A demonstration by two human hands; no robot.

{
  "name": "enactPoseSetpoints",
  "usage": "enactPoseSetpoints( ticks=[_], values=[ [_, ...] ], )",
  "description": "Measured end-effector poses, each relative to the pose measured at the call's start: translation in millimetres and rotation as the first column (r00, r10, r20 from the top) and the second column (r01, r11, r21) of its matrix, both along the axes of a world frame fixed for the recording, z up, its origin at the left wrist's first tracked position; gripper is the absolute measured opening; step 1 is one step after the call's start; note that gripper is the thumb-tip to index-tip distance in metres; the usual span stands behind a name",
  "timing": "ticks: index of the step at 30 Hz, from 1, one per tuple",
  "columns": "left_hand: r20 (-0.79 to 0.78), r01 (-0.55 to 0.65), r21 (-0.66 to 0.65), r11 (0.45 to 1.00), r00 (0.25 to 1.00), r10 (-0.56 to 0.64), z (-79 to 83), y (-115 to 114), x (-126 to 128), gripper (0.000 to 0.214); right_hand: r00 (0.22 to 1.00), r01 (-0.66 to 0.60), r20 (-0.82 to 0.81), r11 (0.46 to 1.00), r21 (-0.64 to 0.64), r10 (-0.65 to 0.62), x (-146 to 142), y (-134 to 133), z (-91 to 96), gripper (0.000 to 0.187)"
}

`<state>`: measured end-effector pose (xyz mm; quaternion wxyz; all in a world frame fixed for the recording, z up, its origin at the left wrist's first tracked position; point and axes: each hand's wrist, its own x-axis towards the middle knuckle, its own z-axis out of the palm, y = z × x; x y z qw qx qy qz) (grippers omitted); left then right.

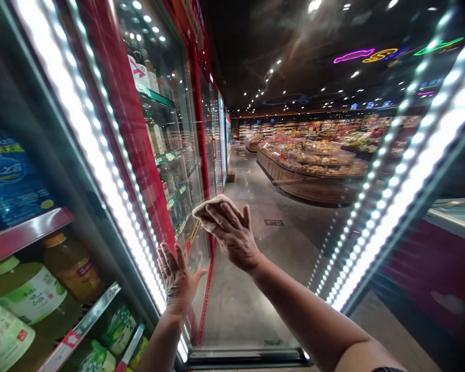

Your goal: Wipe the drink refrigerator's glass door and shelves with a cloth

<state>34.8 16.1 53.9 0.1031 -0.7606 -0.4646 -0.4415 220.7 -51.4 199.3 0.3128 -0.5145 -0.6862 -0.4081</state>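
My right hand (pixel 232 235) presses a folded beige cloth (pixel 218 201) flat against a glass door pane (pixel 263 305), its fingers laid over the cloth. Lower and to the left, my left hand (pixel 178 279) has its fingers spread, palm toward the glass at the door's left side, near the bright strip of lights (pixel 127 232). Nothing shows in that hand. The dark bottom frame (pixel 248 356) of the door runs below both arms.
Left of me, shelves hold large drink bottles (pixel 31 297) and a blue package (pixel 13 175). Red-framed glass coolers (pixel 170 139) with stocked shelves line the left. Beyond the glass are a grey floor (pixel 251 186) and a curved wooden display (pixel 306 181) of goods.
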Motion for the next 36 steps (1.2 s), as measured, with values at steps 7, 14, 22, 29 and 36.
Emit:
enactPoseSetpoints(
  ticks=[7,14,22,29,36],
  values=[
    [-0.011,-0.010,0.000,1.000,1.000,0.010,6.6,-6.5,-1.7,0.132,1.000,0.004,-0.018,1.000,0.017,-0.003,23.2,-12.8,1.8,0.050],
    [0.087,0.013,-0.010,1.000,0.996,-0.012,9.0,-8.3,3.7,0.125,0.981,0.128,-0.149,0.991,0.042,-0.121,69.3,-39.6,6.0,0.059],
    [0.251,0.025,-0.002,1.000,0.968,-0.023,19.2,-5.1,15.1,0.139,0.996,0.074,-0.057,0.997,0.032,-0.072,94.8,-58.7,-0.4,0.054],
    [0.133,-0.027,-0.198,0.980,0.990,0.055,25.3,-11.6,12.4,0.135,0.981,0.123,-0.160,0.990,0.071,-0.111,116.4,-71.8,3.0,0.053],
    [0.074,-0.072,-0.203,0.976,0.993,0.089,29.3,-19.0,15.2,0.128,0.972,0.164,-0.185,0.984,0.074,-0.148,144.9,-90.4,-19.8,0.054]
  ],
)
